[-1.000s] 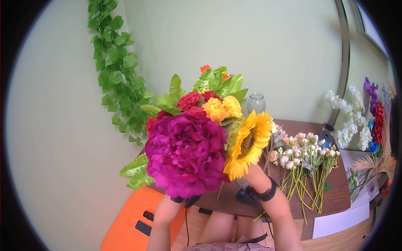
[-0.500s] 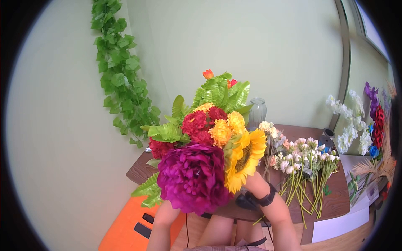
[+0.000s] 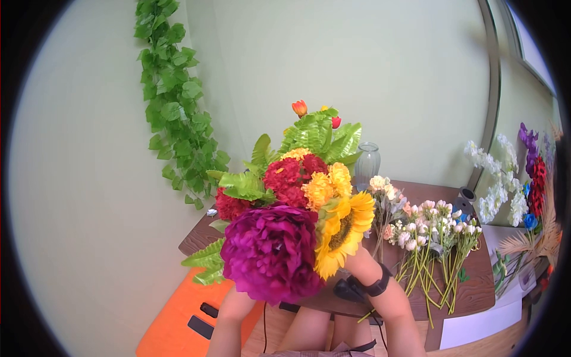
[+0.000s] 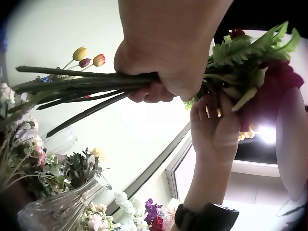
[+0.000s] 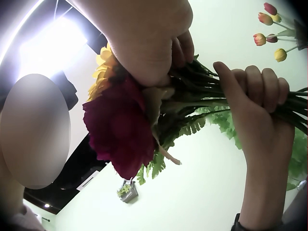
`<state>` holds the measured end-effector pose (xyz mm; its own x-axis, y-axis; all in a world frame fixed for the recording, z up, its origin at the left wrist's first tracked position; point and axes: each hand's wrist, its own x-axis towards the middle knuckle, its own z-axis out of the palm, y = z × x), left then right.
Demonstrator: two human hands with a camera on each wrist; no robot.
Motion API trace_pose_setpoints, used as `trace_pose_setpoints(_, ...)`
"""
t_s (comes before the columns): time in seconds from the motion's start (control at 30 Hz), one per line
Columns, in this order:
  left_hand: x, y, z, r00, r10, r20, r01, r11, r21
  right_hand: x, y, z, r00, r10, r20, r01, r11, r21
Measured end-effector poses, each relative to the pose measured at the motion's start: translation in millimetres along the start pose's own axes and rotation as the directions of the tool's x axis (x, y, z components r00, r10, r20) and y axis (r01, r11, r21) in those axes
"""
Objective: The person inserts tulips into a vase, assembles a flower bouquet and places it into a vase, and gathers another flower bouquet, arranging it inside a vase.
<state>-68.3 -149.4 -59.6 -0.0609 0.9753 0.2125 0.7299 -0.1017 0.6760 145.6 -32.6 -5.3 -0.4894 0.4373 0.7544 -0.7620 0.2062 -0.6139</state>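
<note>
A bouquet of artificial flowers shows a large purple peony (image 3: 270, 250), a sunflower (image 3: 345, 232), red and yellow blooms (image 3: 291, 178) and green leaves (image 3: 312, 134). Its heads hide both hands in the head view. My left hand (image 4: 159, 53) grips the bundled stems (image 4: 72, 86) partway down, fingers wrapped round them and stem ends sticking out beyond. Higher up, just under the flower heads, my right hand (image 5: 149, 43) holds the upper stems with curled fingers, beside the yellow petals (image 5: 101, 72).
White and pink flower stems (image 3: 440, 226) lie on the right of the brown table (image 3: 482, 285). Behind the bouquet stands a glass vase (image 3: 367, 166). More flowers (image 3: 532, 190) stand far right. Ivy (image 3: 172, 107) hangs at left, over an orange surface (image 3: 169, 327) with a phone (image 3: 201, 326).
The bouquet's front has dropped and its heads have tipped away, so more of the red and yellow blooms and rear tulips shows. Both hands keep holding the stems.
</note>
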Motion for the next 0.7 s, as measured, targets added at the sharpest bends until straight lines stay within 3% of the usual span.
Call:
trace_pose_setpoints(0.03,0,-1,1,1.000,0.009,-0.022,-0.010,0.999,-0.047,0,8,-5,0.994,-0.100,0.037,0.104,0.839,-0.534)
trace_pose_setpoints(0.07,1,-3,2,0.999,0.017,-0.046,-0.021,0.995,-0.094,-1,18,-12,0.979,-0.164,0.124,0.181,0.407,-0.895)
trace_pose_setpoints(0.1,1,-3,2,0.999,0.017,-0.049,-0.022,0.995,-0.096,-6,33,-23,0.978,-0.163,0.127,0.184,0.406,-0.895)
trace_pose_setpoints(0.13,1,-4,3,0.998,0.024,-0.060,-0.031,0.993,-0.113,-14,52,-36,0.999,-0.019,-0.032,0.002,0.884,-0.468)
trace_pose_setpoints(0.17,1,-5,3,0.997,0.031,-0.071,-0.040,0.991,-0.129,-18,61,-43,0.978,0.194,-0.070,-0.181,0.969,0.167)
trace_pose_setpoints(0.2,2,-4,2,0.997,0.032,-0.077,-0.042,0.991,-0.130,-15,41,-26,0.939,0.321,-0.126,-0.231,0.857,0.460)
trace_pose_setpoints(0.23,2,-3,1,0.996,0.033,-0.080,-0.044,0.990,-0.133,-10,22,-10,0.940,0.321,-0.120,-0.234,0.858,0.457)
trace_pose_setpoints(0.27,1,-3,1,0.996,0.034,-0.085,-0.045,0.990,-0.135,-6,4,5,0.932,0.251,-0.262,-0.273,0.961,-0.050)
trace_pose_setpoints(0.3,1,-3,-1,0.995,0.035,-0.091,-0.047,0.989,-0.138,-2,-5,11,0.931,0.114,-0.346,-0.297,0.788,-0.539)
trace_pose_setpoints(0.33,0,-4,-2,0.995,0.036,-0.097,-0.049,0.989,-0.142,-1,-7,11,0.958,-0.023,-0.285,-0.173,0.746,-0.643)
trace_pose_setpoints(0.43,-4,-7,-5,0.993,0.037,-0.113,-0.054,0.987,-0.151,6,-15,22,0.965,-0.192,-0.177,0.023,0.739,-0.673)
trace_pose_setpoints(0.47,-4,-6,-6,0.993,0.036,-0.116,-0.054,0.986,-0.155,8,-18,24,0.967,-0.190,-0.171,0.027,0.739,-0.674)
trace_pose_setpoints(0.53,-5,-5,-7,0.992,0.034,-0.121,-0.053,0.985,-0.163,11,-23,26,0.955,-0.289,-0.060,0.091,0.482,-0.871)
trace_pose_setpoints(0.57,-6,-5,-8,0.992,0.032,-0.122,-0.053,0.985,-0.167,10,-21,24,0.956,-0.287,-0.056,0.093,0.482,-0.871)
trace_pose_setpoints(0.63,-7,-5,-10,0.992,0.030,-0.122,-0.052,0.983,-0.175,5,-10,14,0.946,-0.108,-0.307,-0.138,0.722,-0.678)
trace_pose_setpoints(0.7,-8,-4,-11,0.992,0.029,-0.121,-0.051,0.982,-0.183,1,-2,0,0.952,-0.039,-0.303,-0.193,0.691,-0.696)
